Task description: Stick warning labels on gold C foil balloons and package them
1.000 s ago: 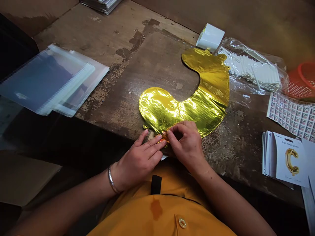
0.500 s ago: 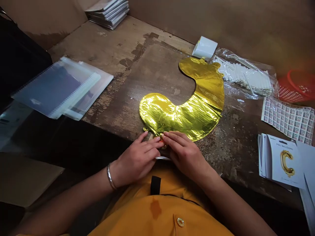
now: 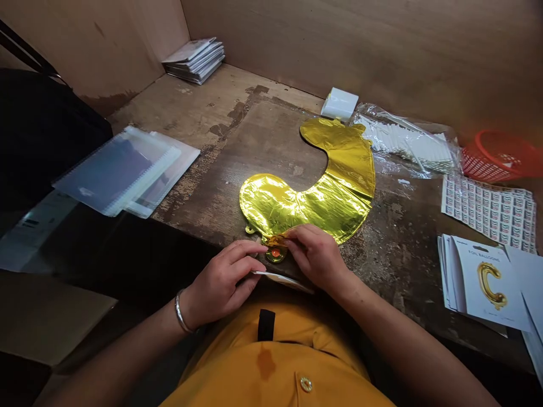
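Note:
A flat gold foil balloon (image 3: 339,198), curved like a C, lies on the worn table (image 3: 203,215). Its small round tail tab (image 3: 275,254), with an orange spot at the centre, points toward me at the table's front edge. My right hand (image 3: 318,257) pinches the balloon's neck, where an amber-coloured bit of film (image 3: 278,240) shows beside the fingertips. On the other side, my left hand (image 3: 227,277) is closed, its index fingertip close to the tab. From its lower fingers a thin white strip (image 3: 284,279) sticks out to the right; its kind is unclear.
Clear plastic sleeves (image 3: 119,169) overhang the table's left edge. Behind the balloon are a white roll (image 3: 339,103) and a bag of white sticks (image 3: 407,138). To the right lie a red basket (image 3: 487,164), a sticker sheet (image 3: 487,212) and balloon cards (image 3: 487,277). Packets (image 3: 195,59) are stacked far back.
My hands have moved apart, uncovering the tail tab and the amber film. More of the white strip shows under my left hand. The camera view has tilted up slightly.

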Tool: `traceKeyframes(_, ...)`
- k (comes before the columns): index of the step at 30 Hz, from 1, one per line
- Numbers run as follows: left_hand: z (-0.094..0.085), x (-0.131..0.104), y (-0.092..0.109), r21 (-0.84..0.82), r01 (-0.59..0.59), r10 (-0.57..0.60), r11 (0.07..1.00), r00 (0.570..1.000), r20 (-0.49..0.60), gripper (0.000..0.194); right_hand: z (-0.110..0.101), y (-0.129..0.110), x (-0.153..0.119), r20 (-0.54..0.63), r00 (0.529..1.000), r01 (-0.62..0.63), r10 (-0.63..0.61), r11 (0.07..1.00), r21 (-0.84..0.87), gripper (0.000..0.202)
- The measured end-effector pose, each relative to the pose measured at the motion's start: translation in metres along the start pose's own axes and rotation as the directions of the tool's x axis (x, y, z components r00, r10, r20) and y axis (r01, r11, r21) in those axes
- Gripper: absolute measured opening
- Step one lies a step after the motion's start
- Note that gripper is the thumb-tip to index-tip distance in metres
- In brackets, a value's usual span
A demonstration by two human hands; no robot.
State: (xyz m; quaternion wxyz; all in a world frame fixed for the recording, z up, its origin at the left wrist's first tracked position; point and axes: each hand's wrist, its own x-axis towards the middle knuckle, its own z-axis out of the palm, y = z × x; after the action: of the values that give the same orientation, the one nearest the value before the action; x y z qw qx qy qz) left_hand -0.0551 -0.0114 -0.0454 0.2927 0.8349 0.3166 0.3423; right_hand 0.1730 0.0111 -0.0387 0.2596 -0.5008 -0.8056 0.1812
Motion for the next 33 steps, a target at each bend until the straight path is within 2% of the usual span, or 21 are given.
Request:
traceKeyframes(3, -0.002, 0.005, 0.0, 0.075, -0.007, 0.006, 0.997, 1.0, 0.002, 0.015, -0.007, 0.002, 0.009, 0.042, 0.979, -0.202, 0.197, 0.962, 0.185, 0.007)
traceKeyframes(6, -0.004, 0.014, 0.0, 0.127, -0.056, 0.051, 0.99, 0.998, 0.04, 0.012, -0.013, 0.003, 0.017, 0.147, 0.94, -0.34, 0.308, 0.88, 0.333, 0.021)
traceKeyframes(10, -0.003, 0.024, 0.001, 0.222, -0.126, 0.098, 0.967, 0.986, 0.134, 0.011, -0.019, 0.005, 0.024, 0.255, 0.901, -0.432, 0.352, 0.788, 0.439, 0.03)
traceKeyframes(15, 0.002, 0.039, -0.002, 0.235, -0.268, 0.192, 0.934, 0.934, 0.302, 0.017, -0.015, 0.012, 0.031, 0.239, 0.88, -0.474, 0.409, 0.74, 0.478, 0.033)
traceKeyframes(17, 0.005, 0.047, -0.005, 0.212, -0.304, 0.214, 0.929, 0.907, 0.362, 0.017, -0.014, 0.015, 0.034, 0.253, 0.885, -0.465, 0.391, 0.748, 0.474, 0.033)
traceKeyframes(19, 0.007, 0.052, -0.007, 0.198, -0.292, 0.193, 0.936, 0.894, 0.404, 0.017, -0.016, 0.017, 0.035, 0.207, 0.894, -0.448, 0.398, 0.766, 0.461, 0.035)
traceKeyframes(22, 0.007, 0.055, -0.008, 0.187, -0.248, 0.149, 0.95, 0.891, 0.429, 0.017, -0.023, 0.017, 0.027, -0.07, 0.905, -0.369, 0.42, 0.855, 0.363, 0.03)
traceKeyframes(23, 0.007, 0.055, -0.008, 0.185, -0.236, 0.137, 0.954, 0.891, 0.432, 0.015, -0.025, 0.016, 0.021, -0.153, 0.914, -0.325, 0.377, 0.902, 0.284, 0.031)
traceKeyframes(24, 0.006, 0.055, -0.007, 0.185, -0.225, 0.124, 0.957, 0.89, 0.439, 0.014, -0.026, 0.015, 0.014, -0.186, 0.935, -0.269, 0.303, 0.945, 0.188, 0.039)
traceKeyframes(26, 0.006, 0.053, -0.007, 0.199, -0.198, 0.086, 0.96, 0.883, 0.462, 0.011, -0.026, 0.012, -0.001, -0.132, 0.981, -0.142, 0.142, 0.99, 0.012, 0.052)
traceKeyframes(28, 0.006, 0.052, -0.007, 0.212, -0.178, 0.059, 0.961, 0.88, 0.471, 0.01, -0.023, 0.013, -0.01, -0.073, 0.995, -0.074, 0.069, 0.995, -0.065, 0.03)
traceKeyframes(30, 0.007, 0.05, -0.008, 0.196, -0.172, 0.064, 0.965, 0.886, 0.46, 0.012, -0.024, 0.02, -0.008, -0.08, 0.989, -0.126, 0.123, 0.991, -0.041, 0.016)
traceKeyframes(33, 0.007, 0.049, -0.009, 0.143, -0.154, 0.075, 0.978, 0.891, 0.448, 0.014, -0.042, 0.05, 0.022, -0.065, 0.93, -0.361, 0.361, 0.932, 0.001, 0.018)
